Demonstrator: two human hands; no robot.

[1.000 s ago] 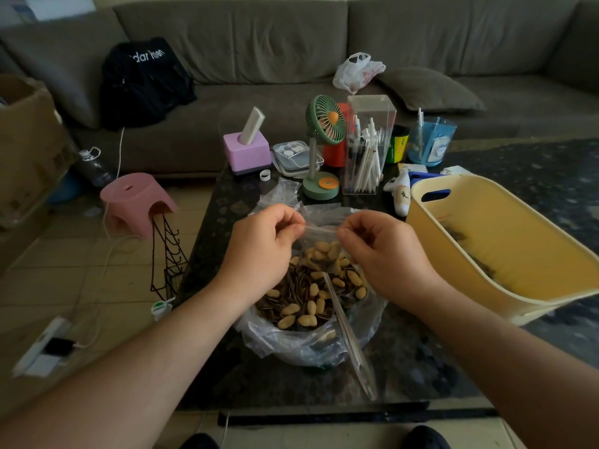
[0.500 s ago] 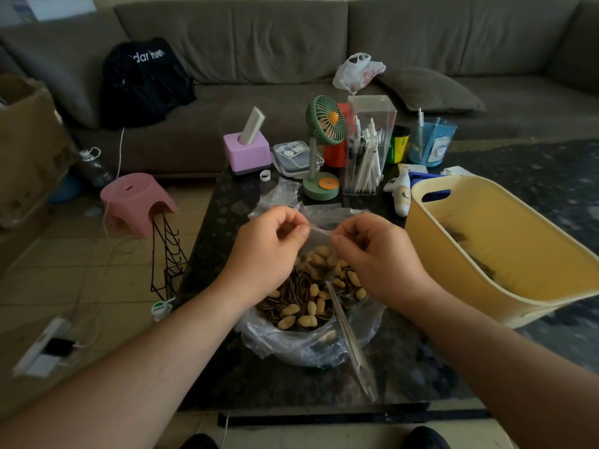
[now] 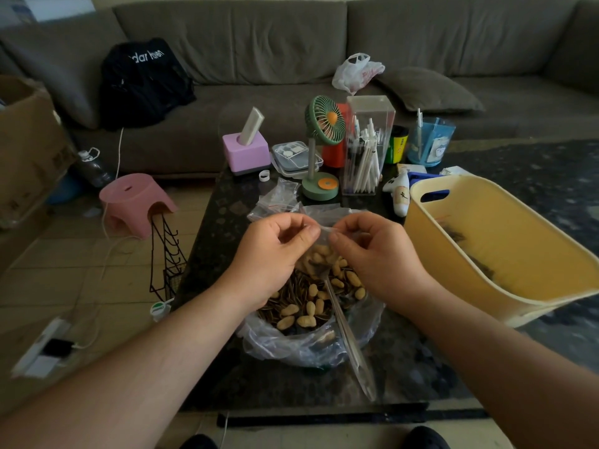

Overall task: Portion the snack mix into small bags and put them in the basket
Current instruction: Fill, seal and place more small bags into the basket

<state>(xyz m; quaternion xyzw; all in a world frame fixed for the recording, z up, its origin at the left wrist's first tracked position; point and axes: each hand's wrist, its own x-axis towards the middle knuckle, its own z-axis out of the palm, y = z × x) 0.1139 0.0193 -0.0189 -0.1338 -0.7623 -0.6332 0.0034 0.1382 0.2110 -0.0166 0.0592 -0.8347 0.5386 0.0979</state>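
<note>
At the far left of the frame a cardboard box (image 3: 22,150) stands beside the grey sofa (image 3: 291,43), and on the sofa's left cushion lies a black bag (image 3: 142,82) with white lettering that reads partly as "dar huen"; the first letters are hidden. Below it, on the tiled floor, sits a pink stool (image 3: 136,202). On the dark table (image 3: 210,254), toward upper centre, are a purple tissue box (image 3: 246,153), a green desk fan (image 3: 324,124) and a clear pen holder (image 3: 368,147). In the middle of the frame the left hand (image 3: 275,254) and the right hand (image 3: 372,254) meet over a large clear bag of snack mix (image 3: 311,306), peanuts and striped seeds, with a spoon (image 3: 343,325) leaning in it. Both hands have their fingers curled, thumb and forefinger pinching the top edge of a small bag (image 3: 324,234) held between them, just above the mix. Right of the pen holder stands a blue cup (image 3: 428,140), and a white bottle (image 3: 400,196) with a printed character too small to read. At the right edge sits the yellow basket (image 3: 518,222), holding dark filled bags at its bottom.
</note>
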